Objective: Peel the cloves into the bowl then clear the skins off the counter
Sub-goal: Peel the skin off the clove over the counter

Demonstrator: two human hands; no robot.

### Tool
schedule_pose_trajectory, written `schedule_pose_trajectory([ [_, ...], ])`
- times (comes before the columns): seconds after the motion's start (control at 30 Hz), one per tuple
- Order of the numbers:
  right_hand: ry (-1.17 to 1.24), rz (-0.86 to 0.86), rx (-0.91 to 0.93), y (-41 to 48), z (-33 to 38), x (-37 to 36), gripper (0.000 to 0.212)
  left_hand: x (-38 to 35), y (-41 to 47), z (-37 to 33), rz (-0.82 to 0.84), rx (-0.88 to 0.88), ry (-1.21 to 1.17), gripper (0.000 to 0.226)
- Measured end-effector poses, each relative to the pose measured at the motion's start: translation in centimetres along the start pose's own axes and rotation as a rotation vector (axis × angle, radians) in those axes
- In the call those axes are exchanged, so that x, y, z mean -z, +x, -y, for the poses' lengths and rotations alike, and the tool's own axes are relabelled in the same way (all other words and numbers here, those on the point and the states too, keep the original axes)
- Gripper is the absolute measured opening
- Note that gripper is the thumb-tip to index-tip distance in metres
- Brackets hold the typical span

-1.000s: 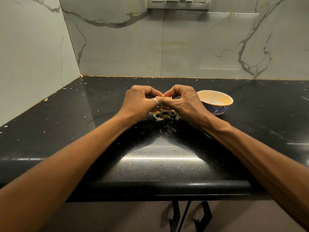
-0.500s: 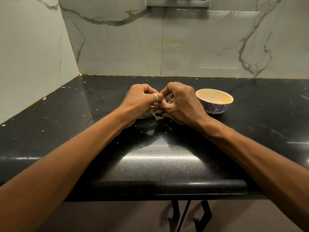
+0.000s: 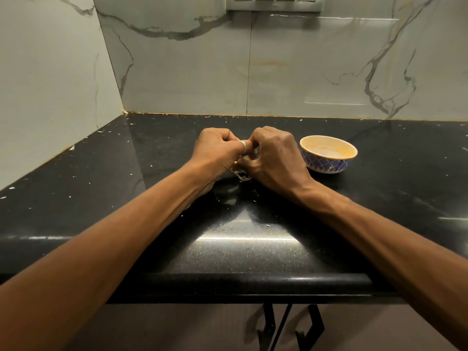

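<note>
My left hand (image 3: 219, 149) and my right hand (image 3: 274, 157) meet at the middle of the black counter (image 3: 240, 249), fingers curled inward, pinching a small garlic clove (image 3: 254, 153) between them; only a pale sliver of it shows. Just below the hands lies a little heap of papery skins (image 3: 241, 176) on the counter. A small bowl (image 3: 329, 160), blue-patterned outside and cream inside, stands right of my right hand, close to it but apart. I cannot see cloves inside the bowl.
Marble walls close off the counter at the back and left, forming a corner at the far left. Tiny white flecks are scattered over the counter. A switch plate (image 3: 274, 2) sits high on the back wall. Cabinet handles (image 3: 291, 328) hang below the front edge.
Both hands have dropped slightly toward the counter and turned knuckles-up, so the clove is more hidden. The skins heap is now partly covered by the hands. The bowl has not moved.
</note>
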State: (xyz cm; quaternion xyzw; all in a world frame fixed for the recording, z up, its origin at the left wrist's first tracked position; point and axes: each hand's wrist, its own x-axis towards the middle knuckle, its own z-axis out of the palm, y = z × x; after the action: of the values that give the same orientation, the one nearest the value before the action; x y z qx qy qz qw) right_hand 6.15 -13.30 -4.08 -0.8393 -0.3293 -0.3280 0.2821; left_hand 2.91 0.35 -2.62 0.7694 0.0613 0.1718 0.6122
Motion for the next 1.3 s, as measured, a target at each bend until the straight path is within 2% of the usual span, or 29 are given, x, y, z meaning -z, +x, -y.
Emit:
schedule_pose_trajectory([
  [0.3, 0.191, 0.003, -0.202, 0.1, 0.1, 0.7, 0.007, -0.2, 0.0, 0.0, 0.028, 0.025, -0.148, 0.036],
  [0.53, 0.304, 0.014, -0.302, 0.2, -0.4, 0.5, 0.007, -0.1, -0.3, -0.3, 0.033, 0.039, -0.232, 0.031],
  [0.63, 0.482, 0.017, -0.437, 0.4, -0.9, 0.5, 0.003, 0.1, 0.0, -0.2, -0.001, 0.047, -0.234, 0.030],
  [0.73, 0.782, 0.031, -0.571, 0.6, -1.1, 0.8, 0.003, 0.4, 0.2, -0.1, 0.000, 0.077, -0.274, 0.025],
  [0.9, 0.979, 0.122, -0.629, 0.8, -0.7, 1.5, 0.014, 0.8, 0.4, 0.0, 0.013, 0.091, -0.281, 0.017],
  [1.0, 0.993, 0.153, -0.617, 0.8, -0.7, 1.4, 0.011, 0.8, 0.5, -0.1, 0.005, 0.082, -0.262, 0.017],
  [1.1, 0.896, 0.171, -0.567, 0.7, -1.0, 1.4, 0.016, 0.7, 0.5, -0.1, 0.004, 0.075, -0.263, 0.015],
  [1.3, 0.820, 0.123, -0.570, 0.7, -1.4, 1.5, 0.021, 0.7, 0.3, -0.1, 0.070, -0.004, -0.193, 0.010],
])
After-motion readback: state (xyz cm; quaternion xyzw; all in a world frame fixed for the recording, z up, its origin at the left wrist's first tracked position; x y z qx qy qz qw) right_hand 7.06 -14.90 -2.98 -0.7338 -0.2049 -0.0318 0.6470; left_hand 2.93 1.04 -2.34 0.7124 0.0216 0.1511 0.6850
